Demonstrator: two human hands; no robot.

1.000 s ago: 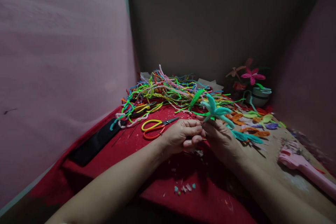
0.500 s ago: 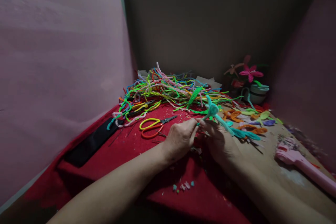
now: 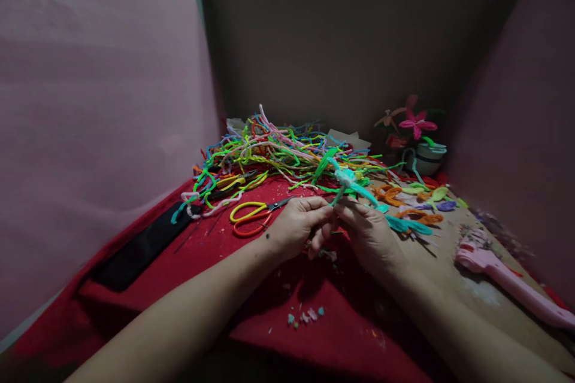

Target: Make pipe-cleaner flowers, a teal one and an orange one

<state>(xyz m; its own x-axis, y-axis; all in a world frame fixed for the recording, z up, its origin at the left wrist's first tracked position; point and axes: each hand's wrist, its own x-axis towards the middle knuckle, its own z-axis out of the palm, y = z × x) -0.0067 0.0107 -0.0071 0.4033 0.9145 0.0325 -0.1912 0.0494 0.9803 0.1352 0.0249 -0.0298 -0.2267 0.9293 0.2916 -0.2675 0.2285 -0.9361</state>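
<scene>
My left hand (image 3: 302,224) and my right hand (image 3: 366,228) meet over the red cloth, fingertips pinched together on the stem of a turquoise pipe-cleaner flower (image 3: 345,178). Its stem slants down between my fingers, and the head stands above them with one long turquoise petal reaching right. The lower stem end is hidden by my fingers. Scissors (image 3: 251,218) with yellow and red handles lie just left of my left hand. Beyond my right hand rest turquoise petal loops (image 3: 408,225) and orange loops (image 3: 389,194).
A tangled heap of colourful pipe cleaners (image 3: 274,152) fills the back. A black flat object (image 3: 144,245) lies left, a pink glue gun (image 3: 498,275) right. Pink flowers stand by a pale cup (image 3: 429,158). Small clippings (image 3: 308,315) lie in front, and walls rise on both sides.
The flower has tilted and turned, its head shifting left and showing a paler underside. My hands have rolled slightly on the stem. The whole view has shifted a little.
</scene>
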